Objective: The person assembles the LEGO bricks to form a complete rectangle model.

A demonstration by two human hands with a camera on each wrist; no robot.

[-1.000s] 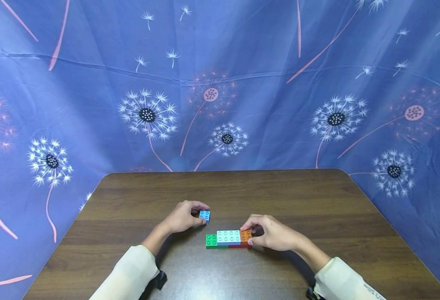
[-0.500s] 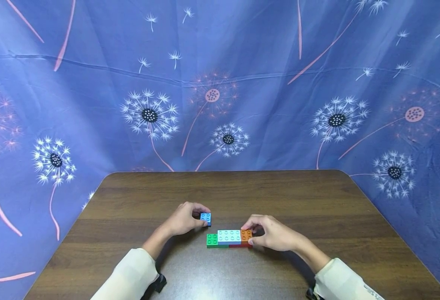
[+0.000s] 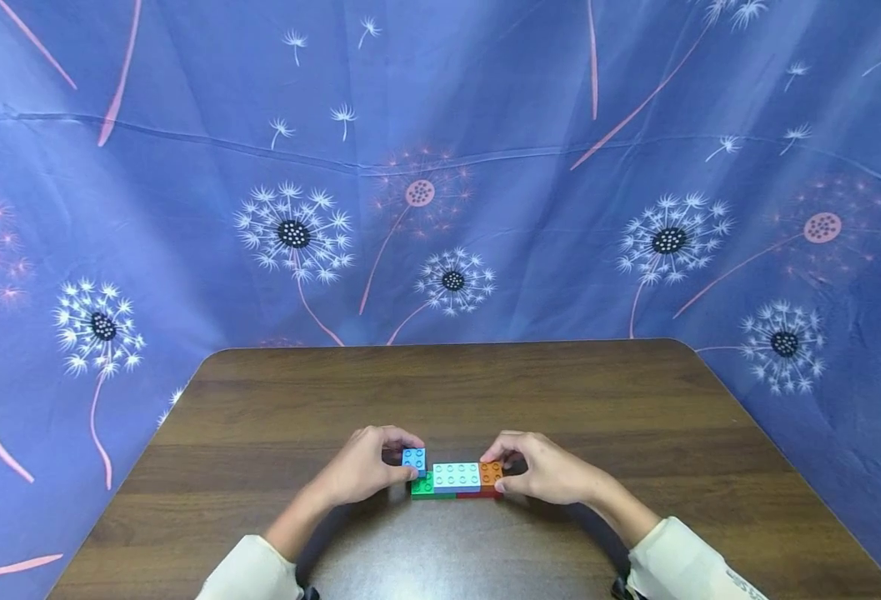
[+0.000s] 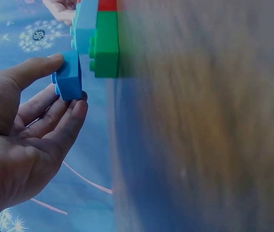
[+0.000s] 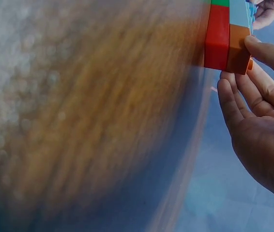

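My left hand (image 3: pixel 368 465) pinches a small blue brick (image 3: pixel 413 459) between thumb and fingers. In the left wrist view that blue brick (image 4: pixel 69 77) hangs just off the studded side of the green brick (image 4: pixel 106 46), with a gap between them. The green brick (image 3: pixel 422 484) forms the left end of a joined row on the table. Beside it on the bottom layer lies a red brick (image 5: pixel 217 41); on top sit a light blue brick (image 3: pixel 456 476) and an orange brick (image 3: pixel 490 473). My right hand (image 3: pixel 548 472) grips the orange brick at the row's right end.
Under the row is a brown wood-grain table (image 3: pixel 440 392) with rounded far corners. A blue cloth with dandelion prints (image 3: pixel 545 208) hangs behind and beside it.
My left hand has brought the small blue brick nearer to me, from behind the row to over its green left end. The right hand keeps its hold on the orange brick.
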